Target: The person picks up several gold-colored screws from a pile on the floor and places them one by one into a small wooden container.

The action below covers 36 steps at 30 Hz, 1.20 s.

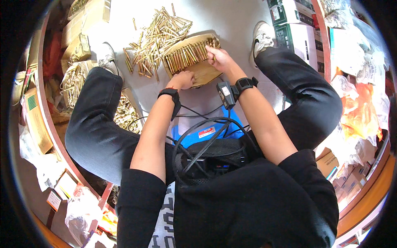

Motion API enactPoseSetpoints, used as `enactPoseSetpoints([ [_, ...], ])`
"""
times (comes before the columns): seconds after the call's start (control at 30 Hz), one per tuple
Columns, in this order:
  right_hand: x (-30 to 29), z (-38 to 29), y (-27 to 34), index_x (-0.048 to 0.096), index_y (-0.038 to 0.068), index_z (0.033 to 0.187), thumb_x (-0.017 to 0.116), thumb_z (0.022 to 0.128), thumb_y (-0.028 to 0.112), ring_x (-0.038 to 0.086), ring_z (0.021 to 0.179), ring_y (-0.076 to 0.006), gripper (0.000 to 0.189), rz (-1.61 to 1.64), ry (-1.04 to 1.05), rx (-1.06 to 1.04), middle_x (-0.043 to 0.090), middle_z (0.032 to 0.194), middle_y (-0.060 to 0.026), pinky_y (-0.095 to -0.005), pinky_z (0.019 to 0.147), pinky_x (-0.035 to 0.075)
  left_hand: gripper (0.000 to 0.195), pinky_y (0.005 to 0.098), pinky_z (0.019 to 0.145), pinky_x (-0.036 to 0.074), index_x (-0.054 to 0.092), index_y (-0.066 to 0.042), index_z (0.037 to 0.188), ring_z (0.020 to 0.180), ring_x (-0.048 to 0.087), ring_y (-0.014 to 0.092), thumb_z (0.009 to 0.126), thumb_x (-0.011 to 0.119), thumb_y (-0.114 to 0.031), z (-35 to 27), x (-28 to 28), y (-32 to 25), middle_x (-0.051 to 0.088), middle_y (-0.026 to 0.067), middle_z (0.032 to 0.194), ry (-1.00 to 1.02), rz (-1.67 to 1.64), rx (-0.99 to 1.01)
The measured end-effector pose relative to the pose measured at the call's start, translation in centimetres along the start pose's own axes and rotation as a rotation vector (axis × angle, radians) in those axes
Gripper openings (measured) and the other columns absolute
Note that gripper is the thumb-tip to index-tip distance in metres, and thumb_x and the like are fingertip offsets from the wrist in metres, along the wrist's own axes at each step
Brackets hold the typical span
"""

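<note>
An open cardboard box [206, 74] sits on the floor between my feet. Inside it, a row of long brass-coloured bolts [187, 57], likely expansion anchors, lies side by side along the far part. My right hand [220, 59] is at the row's right end, with bolt metal showing between its curled fingers; how many it holds is hidden. My left hand [183, 79] grips the near left edge of the box, fingertips curled inward. Against the far left side of the box spreads a loose heap of the same bolts [158, 34].
At left, a bag of bolts [74, 82] and cardboard cartons [85, 23] stand by a shelf. Another bolt-filled box [125, 111] is beside my left leg. A blue plastic object [195, 136] and looped black cables [178, 142] lie before me. Green-and-white boxes [294, 38] are stacked at right.
</note>
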State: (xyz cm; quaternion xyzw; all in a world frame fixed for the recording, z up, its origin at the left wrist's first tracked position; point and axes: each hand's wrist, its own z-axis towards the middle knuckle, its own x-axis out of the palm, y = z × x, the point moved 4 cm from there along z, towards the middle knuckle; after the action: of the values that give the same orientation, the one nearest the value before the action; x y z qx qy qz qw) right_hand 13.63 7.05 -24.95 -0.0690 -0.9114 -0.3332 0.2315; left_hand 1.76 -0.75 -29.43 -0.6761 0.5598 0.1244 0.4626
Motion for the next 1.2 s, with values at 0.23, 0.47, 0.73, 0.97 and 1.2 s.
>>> enactPoseSetpoints([
  [0.23, 2.4, -1.4, 1.0, 0.051, 0.003, 0.078, 0.052, 0.073, 0.011, 0.047, 0.053, -0.0105, 0.009, -0.069, 0.038, -0.028, 0.05, 0.064, -0.0025, -0.0217, 0.045, 0.038, 0.028, 0.0323, 0.069, 0.04, 0.045, -0.002, 0.09, 0.077, 0.052, 0.021, 0.082, 0.028, -0.023, 0.3, -5.7, -1.8, 0.053, 0.0078, 0.084, -0.232, -1.669, -0.199],
  [0.47, 7.3, -2.0, 3.5, 0.053, -0.003, 0.088, 0.053, 0.067, 0.004, 0.052, 0.061, -0.0112, 0.022, -0.623, 0.162, -0.246, 0.055, 0.079, -0.0076, -0.0215, 0.056, 0.041, 0.022, 0.0288, 0.069, 0.043, 0.042, -0.004, 0.095, 0.074, 0.05, 0.018, 0.08, 0.032, -0.017, -0.8, -8.1, -0.8, 0.05, 0.0057, 0.083, -0.215, -2.113, 0.369],
  [0.73, 8.8, -4.1, 4.7, 0.052, -0.003, 0.091, 0.052, 0.062, 0.0, 0.054, 0.072, -0.015, 0.029, -0.729, 0.09, -0.606, 0.056, 0.082, -0.0126, -0.023, 0.064, 0.043, 0.036, 0.0362, 0.077, 0.037, 0.041, -0.005, 0.102, 0.087, 0.047, 0.022, 0.082, 0.022, -0.027, -3.0, -10.7, -3.3, 0.048, 0.0094, 0.097, -0.305, -2.284, 0.397],
  [0.97, 8.5, -4.7, 5.4, 0.053, -0.004, 0.086, 0.049, 0.066, 0.002, 0.055, 0.069, -0.0157, 0.021, -0.702, -0.047, -0.784, 0.057, 0.076, -0.0128, -0.0233, 0.062, 0.043, 0.044, 0.0378, 0.083, 0.033, 0.034, -0.003, 0.108, 0.097, 0.041, 0.026, 0.082, 0.015, -0.033, -4.8, -12.2, -5.2, 0.042, 0.0129, 0.107, -0.294, -2.387, 0.458],
  [1.2, 6.0, -4.4, 4.4, 0.043, -0.001, 0.099, 0.034, 0.08, 0.028, 0.044, 0.087, -0.0179, 0.036, -0.109, -0.151, -0.297, 0.048, 0.096, -0.0096, -0.0291, 0.076, 0.036, 0.048, 0.0357, 0.087, 0.026, 0.024, -0.001, 0.115, 0.107, 0.03, 0.027, 0.082, 0.015, -0.034, -4.8, -13.2, -5.1, 0.031, 0.0109, 0.118, -0.348, -2.239, 0.525],
])
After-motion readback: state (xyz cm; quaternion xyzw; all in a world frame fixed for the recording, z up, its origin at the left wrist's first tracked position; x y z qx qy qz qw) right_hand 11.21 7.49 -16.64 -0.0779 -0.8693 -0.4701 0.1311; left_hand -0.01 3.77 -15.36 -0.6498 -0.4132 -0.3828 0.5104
